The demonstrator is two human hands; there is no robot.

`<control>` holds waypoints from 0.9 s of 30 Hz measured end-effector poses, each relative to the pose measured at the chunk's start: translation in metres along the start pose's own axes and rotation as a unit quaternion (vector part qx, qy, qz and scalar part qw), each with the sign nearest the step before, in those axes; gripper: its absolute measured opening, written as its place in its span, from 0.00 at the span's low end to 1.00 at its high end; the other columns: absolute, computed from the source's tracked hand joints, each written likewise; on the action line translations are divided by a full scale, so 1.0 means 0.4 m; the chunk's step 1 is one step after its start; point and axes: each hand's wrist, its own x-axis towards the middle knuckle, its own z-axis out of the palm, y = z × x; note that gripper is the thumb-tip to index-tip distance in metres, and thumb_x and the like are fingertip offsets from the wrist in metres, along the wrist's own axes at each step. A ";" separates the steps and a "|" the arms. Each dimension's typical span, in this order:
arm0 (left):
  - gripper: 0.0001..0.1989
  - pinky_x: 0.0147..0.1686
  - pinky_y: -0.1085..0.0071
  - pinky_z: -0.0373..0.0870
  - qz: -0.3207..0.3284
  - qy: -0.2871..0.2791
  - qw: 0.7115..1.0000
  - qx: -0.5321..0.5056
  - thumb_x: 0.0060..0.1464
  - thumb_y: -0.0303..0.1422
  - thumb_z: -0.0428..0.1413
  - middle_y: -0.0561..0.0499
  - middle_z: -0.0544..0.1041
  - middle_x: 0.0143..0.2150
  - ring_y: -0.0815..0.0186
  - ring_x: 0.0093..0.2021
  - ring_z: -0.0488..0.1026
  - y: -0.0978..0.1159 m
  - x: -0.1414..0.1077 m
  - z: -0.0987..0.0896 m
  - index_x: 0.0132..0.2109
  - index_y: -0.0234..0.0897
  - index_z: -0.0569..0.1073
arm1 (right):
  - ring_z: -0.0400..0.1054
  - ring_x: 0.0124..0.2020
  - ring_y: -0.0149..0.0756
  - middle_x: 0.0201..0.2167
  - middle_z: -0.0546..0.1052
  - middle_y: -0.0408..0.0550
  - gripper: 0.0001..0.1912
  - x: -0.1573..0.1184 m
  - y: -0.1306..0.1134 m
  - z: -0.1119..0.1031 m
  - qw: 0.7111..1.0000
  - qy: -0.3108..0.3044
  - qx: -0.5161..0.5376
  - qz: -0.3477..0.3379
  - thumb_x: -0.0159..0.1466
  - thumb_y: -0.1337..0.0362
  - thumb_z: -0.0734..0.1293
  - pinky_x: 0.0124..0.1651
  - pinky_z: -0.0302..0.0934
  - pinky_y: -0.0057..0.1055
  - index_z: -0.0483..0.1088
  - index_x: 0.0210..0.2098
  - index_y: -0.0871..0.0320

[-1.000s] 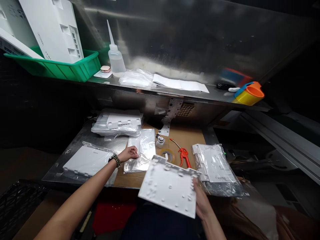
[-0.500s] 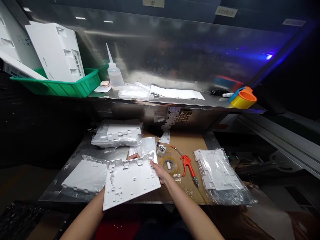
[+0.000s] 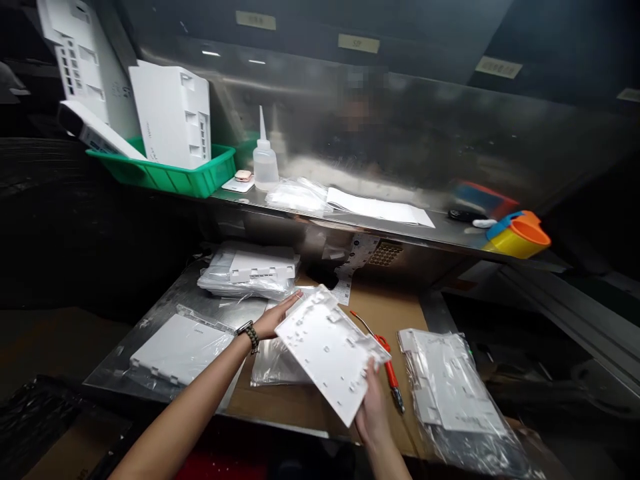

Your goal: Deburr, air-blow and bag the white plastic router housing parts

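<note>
A white plastic cover panel (image 3: 325,357) is tilted above the bench, its inner side with small clips and posts facing me. My right hand (image 3: 371,407) grips its lower right edge, thumb on the near face. Along the upper left edge lies my left hand (image 3: 274,319), its fingers straight and partly behind the panel; it appears to support that edge. Below the panel, a clear plastic bag (image 3: 275,363) lies on the cardboard. Just right of my right hand is a red air blow gun (image 3: 391,373).
At left lies a bagged white cover (image 3: 180,347), with a stack of bagged covers (image 3: 250,270) behind it. Another bagged cover (image 3: 453,387) lies at right. The shelf above bears a green bin (image 3: 175,179), a squeeze bottle (image 3: 265,167) and a tape dispenser (image 3: 523,235).
The panel has turned clockwise and moved right, now over where the tape roll and small bottle showed. My left hand came out from behind it to its left edge. The camera view has shifted.
</note>
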 end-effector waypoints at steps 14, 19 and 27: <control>0.38 0.30 0.65 0.72 -0.002 0.130 0.990 0.048 0.49 0.22 0.49 0.41 0.66 0.70 0.70 0.26 0.67 0.081 0.019 0.085 0.68 0.43 0.67 | 0.60 0.68 0.58 0.53 0.80 0.55 0.31 -0.059 0.080 -0.020 0.915 -0.062 -0.331 -0.224 0.64 0.41 0.66 0.70 0.53 0.56 0.72 0.61 0.49; 0.37 0.33 0.60 0.72 0.031 0.117 0.979 0.166 0.52 0.21 0.47 0.51 0.67 0.70 0.63 0.28 0.71 0.146 -0.071 0.149 0.68 0.50 0.67 | 0.66 0.64 0.58 0.53 0.80 0.58 0.34 -0.070 0.012 0.026 0.932 -0.012 -0.306 -0.196 0.62 0.38 0.67 0.65 0.61 0.52 0.74 0.58 0.54; 0.59 0.30 0.61 0.76 0.059 0.029 0.976 0.208 0.44 0.16 0.47 0.43 0.39 0.78 0.58 0.35 0.80 0.364 -0.229 0.329 0.74 0.52 0.23 | 0.76 0.52 0.55 0.49 0.82 0.57 0.32 -0.152 -0.163 -0.071 0.947 0.159 -0.202 -0.192 0.61 0.40 0.70 0.49 0.74 0.41 0.76 0.51 0.61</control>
